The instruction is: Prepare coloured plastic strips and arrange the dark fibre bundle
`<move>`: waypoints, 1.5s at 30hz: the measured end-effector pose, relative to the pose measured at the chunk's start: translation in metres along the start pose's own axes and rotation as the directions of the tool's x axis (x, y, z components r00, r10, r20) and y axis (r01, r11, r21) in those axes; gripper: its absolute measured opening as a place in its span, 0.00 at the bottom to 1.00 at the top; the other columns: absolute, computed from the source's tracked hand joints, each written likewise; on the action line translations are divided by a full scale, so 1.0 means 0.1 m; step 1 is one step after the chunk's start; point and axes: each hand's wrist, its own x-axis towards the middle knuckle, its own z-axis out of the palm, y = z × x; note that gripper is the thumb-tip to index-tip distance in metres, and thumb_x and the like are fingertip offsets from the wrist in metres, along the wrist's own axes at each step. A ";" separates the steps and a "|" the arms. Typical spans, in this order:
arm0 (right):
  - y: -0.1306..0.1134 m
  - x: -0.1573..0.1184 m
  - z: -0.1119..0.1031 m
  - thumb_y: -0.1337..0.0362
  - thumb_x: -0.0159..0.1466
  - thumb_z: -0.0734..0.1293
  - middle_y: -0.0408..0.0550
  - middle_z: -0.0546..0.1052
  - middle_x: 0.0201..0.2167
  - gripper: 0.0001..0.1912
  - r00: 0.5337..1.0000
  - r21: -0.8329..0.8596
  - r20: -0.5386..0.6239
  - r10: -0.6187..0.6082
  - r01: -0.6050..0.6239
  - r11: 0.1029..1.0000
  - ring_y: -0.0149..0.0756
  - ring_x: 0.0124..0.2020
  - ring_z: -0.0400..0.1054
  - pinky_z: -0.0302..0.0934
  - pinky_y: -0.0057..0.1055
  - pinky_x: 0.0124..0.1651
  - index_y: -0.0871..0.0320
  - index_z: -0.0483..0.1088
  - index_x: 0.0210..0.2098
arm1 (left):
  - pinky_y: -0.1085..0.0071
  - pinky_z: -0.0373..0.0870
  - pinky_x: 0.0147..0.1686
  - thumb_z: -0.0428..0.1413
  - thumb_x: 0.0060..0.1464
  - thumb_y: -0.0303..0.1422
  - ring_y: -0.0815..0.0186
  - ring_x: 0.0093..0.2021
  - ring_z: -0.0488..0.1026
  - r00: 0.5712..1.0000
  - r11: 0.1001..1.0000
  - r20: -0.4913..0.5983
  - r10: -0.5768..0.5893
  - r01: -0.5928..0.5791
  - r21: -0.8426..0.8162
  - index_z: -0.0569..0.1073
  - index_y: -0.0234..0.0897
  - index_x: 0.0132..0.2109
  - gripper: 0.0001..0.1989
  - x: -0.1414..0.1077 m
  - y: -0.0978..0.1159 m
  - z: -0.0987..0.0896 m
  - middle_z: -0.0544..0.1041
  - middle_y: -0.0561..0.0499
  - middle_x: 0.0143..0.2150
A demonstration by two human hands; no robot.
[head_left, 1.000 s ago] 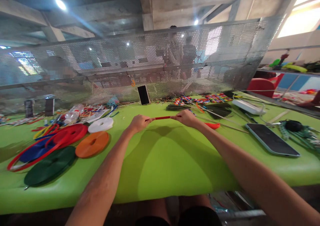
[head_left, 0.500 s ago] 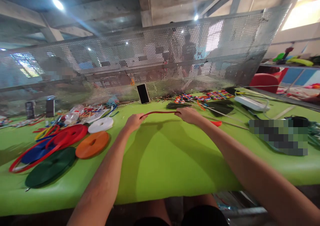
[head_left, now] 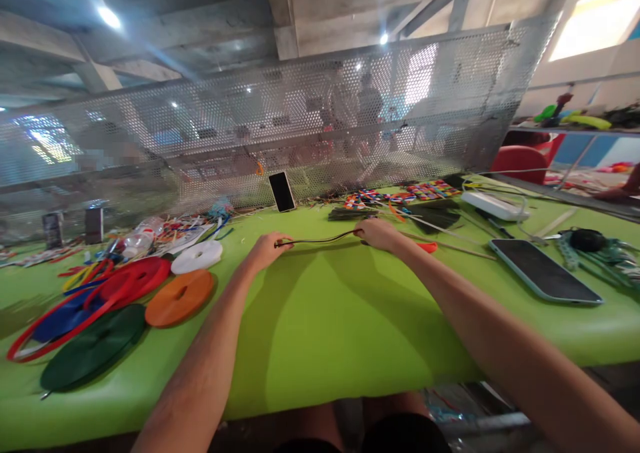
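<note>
So my left grip (head_left: 266, 249) and right grip (head_left: 380, 233) are both pinching this thin, dark-looking strip (head_left: 320, 241). It runs sideways between them, slightly wavy, over the green worktop (head_left: 320, 333), so neither one's really nearer.

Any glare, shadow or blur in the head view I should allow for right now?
Head view: the ceiling light streaks and the window is blown out; head view: soft shadows darken the green tabletop near the left hand and right hand; head view: the thin strip they hold shows mostly as a dark line, its surface hard to read.
</note>
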 end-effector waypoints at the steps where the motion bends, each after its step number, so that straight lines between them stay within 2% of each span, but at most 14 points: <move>1: 0.00 0.00 0.00 0.64 0.68 0.58 0.55 0.81 0.42 0.17 1.000 0.000 0.015 0.005 -0.005 1.000 0.42 0.41 0.75 0.61 0.30 0.38 0.56 0.78 0.45 | 0.70 0.66 0.38 0.55 0.56 0.39 0.62 0.37 0.74 1.000 1.000 0.004 0.006 -0.006 -0.006 0.80 0.35 0.44 0.15 0.01 -0.01 0.01 0.79 0.45 0.38; 4: -0.01 0.00 0.01 0.63 0.68 0.58 0.56 0.80 0.43 0.17 0.999 0.001 0.041 0.011 -0.011 1.000 0.43 0.42 0.75 0.62 0.30 0.38 0.56 0.77 0.46 | 0.70 0.66 0.38 0.56 0.55 0.36 0.62 0.36 0.74 1.000 1.000 0.027 0.011 -0.011 -0.016 0.81 0.36 0.40 0.12 0.02 -0.03 0.05 0.79 0.46 0.36; 8: -0.01 -0.01 0.01 0.62 0.67 0.59 0.55 0.80 0.46 0.16 0.999 -0.002 0.047 0.008 -0.008 1.000 0.43 0.45 0.74 0.62 0.31 0.41 0.55 0.76 0.47 | 0.70 0.66 0.37 0.55 0.56 0.35 0.63 0.35 0.74 0.999 1.000 0.051 -0.005 0.006 -0.014 0.80 0.36 0.40 0.11 0.02 -0.05 0.07 0.80 0.48 0.36; 15: -0.07 0.00 0.06 0.64 0.70 0.57 0.61 0.79 0.42 0.16 0.999 -0.063 0.037 0.016 -0.014 0.998 0.46 0.42 0.75 0.63 0.34 0.41 0.60 0.75 0.46 | 0.69 0.65 0.35 0.56 0.56 0.42 0.61 0.35 0.73 0.996 0.999 0.084 0.000 -0.005 0.048 0.79 0.37 0.38 0.14 0.01 -0.01 0.03 0.78 0.48 0.35; 18: -0.11 0.00 0.09 0.65 0.70 0.57 0.63 0.77 0.45 0.15 1.000 -0.091 -0.017 -0.019 0.017 0.996 0.48 0.49 0.71 0.62 0.36 0.47 0.63 0.72 0.47 | 0.68 0.66 0.39 0.52 0.60 0.43 0.61 0.39 0.73 0.997 0.997 0.078 0.003 -0.009 0.080 0.79 0.37 0.41 0.17 0.01 0.00 -0.01 0.76 0.47 0.38; 21: -0.14 0.00 0.14 0.63 0.70 0.56 0.64 0.73 0.51 0.16 0.996 -0.103 -0.077 -0.051 0.043 0.994 0.50 0.55 0.64 0.59 0.38 0.52 0.64 0.69 0.51 | 0.66 0.67 0.43 0.47 0.64 0.42 0.59 0.43 0.72 0.998 0.990 0.045 -0.034 0.027 0.140 0.78 0.36 0.43 0.19 0.01 -0.03 -0.01 0.73 0.44 0.40; 27: -0.16 0.05 0.25 0.63 0.69 0.57 0.60 0.70 0.53 0.16 0.989 -0.091 -0.102 -0.109 0.100 0.991 0.49 0.55 0.62 0.59 0.40 0.52 0.61 0.68 0.52 | 0.56 0.65 0.50 0.52 0.60 0.45 0.50 0.51 0.68 0.993 0.961 0.008 -0.121 0.115 0.253 0.77 0.37 0.49 0.20 -0.01 -0.09 0.05 0.72 0.40 0.46; 30: -0.15 0.05 0.26 0.63 0.67 0.58 0.60 0.70 0.53 0.17 0.986 -0.075 -0.110 -0.124 0.116 0.990 0.51 0.55 0.62 0.59 0.45 0.53 0.60 0.69 0.53 | 0.53 0.63 0.54 0.51 0.60 0.47 0.48 0.57 0.65 0.993 0.955 -0.006 -0.121 0.118 0.274 0.74 0.39 0.55 0.23 -0.01 -0.05 0.07 0.71 0.39 0.53; 32: -0.16 0.05 0.26 0.64 0.66 0.59 0.59 0.70 0.54 0.19 0.983 -0.064 -0.120 -0.142 0.135 0.989 0.51 0.56 0.62 0.56 0.49 0.57 0.59 0.68 0.55 | 0.53 0.60 0.58 0.51 0.60 0.47 0.49 0.59 0.64 0.996 0.956 0.001 -0.094 0.090 0.279 0.72 0.38 0.58 0.25 0.00 0.01 0.08 0.69 0.39 0.58; 36: -0.26 0.02 0.26 0.63 0.67 0.56 0.57 0.67 0.61 0.24 0.963 -0.042 -0.171 -0.206 0.202 0.979 0.48 0.63 0.58 0.39 0.54 0.67 0.58 0.63 0.62 | 0.51 0.52 0.64 0.49 0.62 0.47 0.50 0.65 0.59 0.999 0.962 0.043 0.018 -0.029 0.270 0.66 0.36 0.64 0.28 0.06 0.18 0.19 0.63 0.38 0.66; 40: -0.44 0.00 0.35 0.58 0.70 0.52 0.60 0.58 0.67 0.28 0.925 -0.086 -0.232 -0.302 0.290 0.953 0.50 0.70 0.46 0.26 0.55 0.69 0.63 0.57 0.66 | 0.51 0.45 0.67 0.44 0.62 0.53 0.49 0.71 0.48 0.983 0.973 0.142 0.116 -0.141 0.181 0.58 0.34 0.68 0.35 0.08 0.35 0.38 0.54 0.37 0.71; 42: -0.49 0.01 0.42 0.57 0.71 0.50 0.60 0.54 0.69 0.30 0.922 -0.094 -0.200 -0.332 0.319 0.943 0.49 0.72 0.41 0.25 0.54 0.70 0.65 0.54 0.67 | 0.51 0.43 0.68 0.41 0.62 0.56 0.50 0.72 0.45 0.968 0.980 0.225 0.108 -0.142 0.141 0.55 0.33 0.69 0.39 0.07 0.39 0.45 0.50 0.38 0.72; 45: -0.51 0.05 0.51 0.54 0.71 0.48 0.59 0.49 0.70 0.33 0.935 -0.009 -0.045 -0.353 0.353 0.936 0.47 0.72 0.40 0.33 0.48 0.71 0.66 0.50 0.69 | 0.51 0.38 0.68 0.38 0.61 0.58 0.52 0.72 0.44 0.952 0.985 0.296 0.082 -0.122 0.120 0.50 0.34 0.71 0.41 0.06 0.41 0.51 0.48 0.39 0.73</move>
